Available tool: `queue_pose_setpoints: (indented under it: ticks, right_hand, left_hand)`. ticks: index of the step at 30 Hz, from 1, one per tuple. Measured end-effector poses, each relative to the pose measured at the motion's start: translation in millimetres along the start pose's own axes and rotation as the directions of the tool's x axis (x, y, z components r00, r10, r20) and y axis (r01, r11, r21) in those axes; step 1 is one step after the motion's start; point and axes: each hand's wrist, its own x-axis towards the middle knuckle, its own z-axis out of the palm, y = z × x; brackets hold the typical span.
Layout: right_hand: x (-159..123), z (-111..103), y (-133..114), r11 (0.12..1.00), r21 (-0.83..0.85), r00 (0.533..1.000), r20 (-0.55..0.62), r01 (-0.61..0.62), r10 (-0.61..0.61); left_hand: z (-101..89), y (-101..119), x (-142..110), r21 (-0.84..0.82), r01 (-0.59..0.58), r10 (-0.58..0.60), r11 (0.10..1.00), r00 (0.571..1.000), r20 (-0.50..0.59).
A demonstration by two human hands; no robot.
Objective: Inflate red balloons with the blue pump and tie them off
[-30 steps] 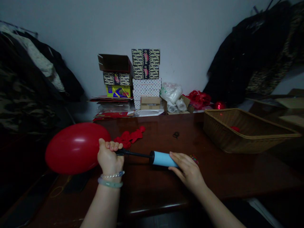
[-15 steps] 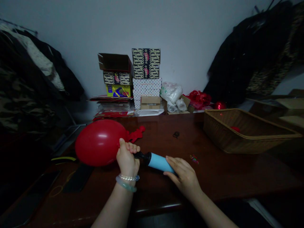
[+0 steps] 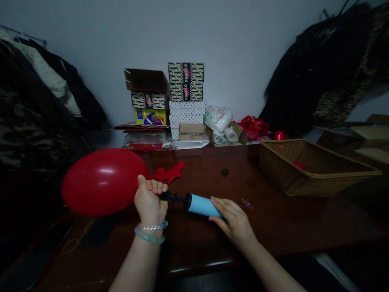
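A large red balloon [image 3: 103, 181], blown up, sits at the black front end of a hand balloon pump [image 3: 202, 205] with a light blue barrel. My left hand [image 3: 150, 200] is closed round that black end, pinching the balloon's neck against it; the nozzle is hidden by the fingers. Between the fist and the barrel a length of black rod shows. My right hand [image 3: 234, 221] is wrapped over the rear of the blue barrel. Behind my left hand, several limp red balloons [image 3: 170, 173] lie in a heap on the brown table [image 3: 206, 174].
A wicker basket [image 3: 319, 176] with something red inside stands at the right. Small coloured bands [image 3: 247, 203] and a dark coil [image 3: 224, 173] lie on the table. Stacked boxes [image 3: 186, 81], plastic bags [image 3: 219, 118] and red ribbon [image 3: 252, 126] line the back. Dark phone-like slabs [image 3: 97, 232] lie at left.
My left hand has moved left with the balloon and pump end, drawing out more black rod. The balloon is bigger. My right hand stays nearly in place on the barrel.
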Motion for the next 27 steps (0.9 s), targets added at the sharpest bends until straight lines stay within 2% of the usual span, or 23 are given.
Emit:
queue_pose_setpoints:
  ticks: [6,10,19,27]
  right_hand:
    - [2.2,-10.3,12.1,0.999,-0.039,1.0,-0.008,0.012,-0.013]
    - [3.5,-12.7,11.8,0.999,-0.037,1.0,-0.013,0.015,-0.015]
    - [0.8,-10.0,10.1,0.999,-0.03,1.0,-0.015,0.016,-0.016]
    - [-1.6,-4.2,1.7,1.0,0.01,0.999,-0.023,0.023,-0.023]
  left_hand:
    - [-11.2,24.5,17.9,-0.056,-0.024,0.02,0.998,0.997,-0.075]
    - [-15.1,29.3,23.3,-0.059,-0.037,0.032,0.998,0.996,-0.081]
    - [-12.5,19.6,17.6,-0.052,-0.012,0.008,0.999,0.997,-0.077]
    - [-4.6,-8.6,1.6,-0.026,0.022,-0.022,0.999,1.0,-0.016]
